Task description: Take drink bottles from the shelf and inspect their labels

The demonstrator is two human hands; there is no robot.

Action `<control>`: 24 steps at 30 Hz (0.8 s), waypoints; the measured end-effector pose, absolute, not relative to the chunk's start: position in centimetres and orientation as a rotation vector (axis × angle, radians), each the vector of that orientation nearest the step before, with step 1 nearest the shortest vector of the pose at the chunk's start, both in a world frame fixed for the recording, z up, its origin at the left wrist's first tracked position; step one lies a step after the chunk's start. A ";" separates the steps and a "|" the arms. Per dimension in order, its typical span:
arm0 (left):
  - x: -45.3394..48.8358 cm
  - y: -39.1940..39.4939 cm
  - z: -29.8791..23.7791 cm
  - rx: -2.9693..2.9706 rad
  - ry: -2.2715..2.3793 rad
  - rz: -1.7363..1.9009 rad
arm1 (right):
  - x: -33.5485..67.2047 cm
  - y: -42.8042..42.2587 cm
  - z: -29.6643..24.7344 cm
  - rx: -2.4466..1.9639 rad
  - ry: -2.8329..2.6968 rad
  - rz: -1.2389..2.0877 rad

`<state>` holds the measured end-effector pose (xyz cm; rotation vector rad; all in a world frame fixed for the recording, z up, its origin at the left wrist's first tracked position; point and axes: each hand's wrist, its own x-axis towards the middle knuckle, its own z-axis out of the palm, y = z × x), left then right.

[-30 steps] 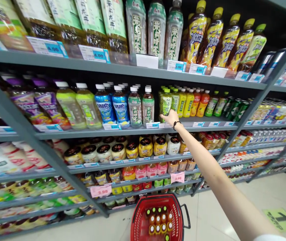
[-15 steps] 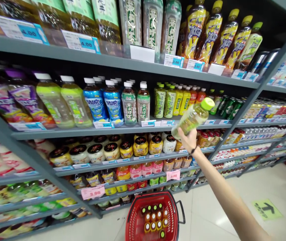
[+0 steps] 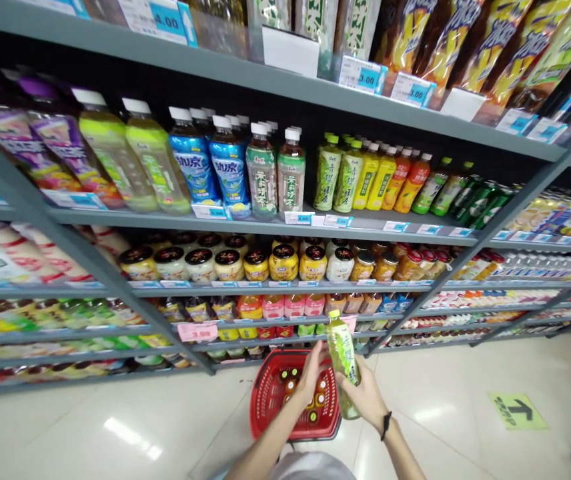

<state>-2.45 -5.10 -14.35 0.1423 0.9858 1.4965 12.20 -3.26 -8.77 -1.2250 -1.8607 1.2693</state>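
My right hand is closed round a green tea bottle with a lime cap, held upright over the red shopping basket. My left hand rests against the bottle's left side, fingers partly curled. Several small bottles with yellow and orange caps stand in the basket on the floor. A black band sits on my right wrist.
Grey shelves of drinks fill the view ahead: green and orange bottles on the upper middle shelf, jars below, pink price tags lower down. A green floor arrow lies at right on pale tiles.
My right hand took the green bottle from the shelf and brought it down over the basket. My left hand has come up to the bottle. The view tilted downward.
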 end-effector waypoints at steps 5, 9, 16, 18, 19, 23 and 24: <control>0.2 -4.3 -10.0 0.073 0.866 1.575 | 11.7 -6.1 -9.3 -1.262 -1.816 1.357; -1.4 -4.5 -4.9 0.101 0.738 1.636 | 13.1 -7.3 -7.4 -1.114 -1.617 1.485; -4.6 -4.2 2.8 0.191 0.456 1.769 | 14.6 -9.8 -4.5 -0.938 -1.330 1.789; -4.6 -4.7 3.7 0.262 0.445 1.801 | 14.1 -10.2 -4.5 -0.866 -1.247 1.772; -4.5 -5.0 4.0 0.308 0.443 1.811 | 13.9 -10.3 -4.6 -0.832 -1.207 1.763; -4.0 -6.0 4.4 0.501 0.442 1.845 | 13.6 -10.3 -4.6 -0.750 -1.158 1.761; -4.0 -6.2 4.4 0.541 0.441 1.849 | 13.7 -10.3 -4.6 -0.742 -1.165 1.766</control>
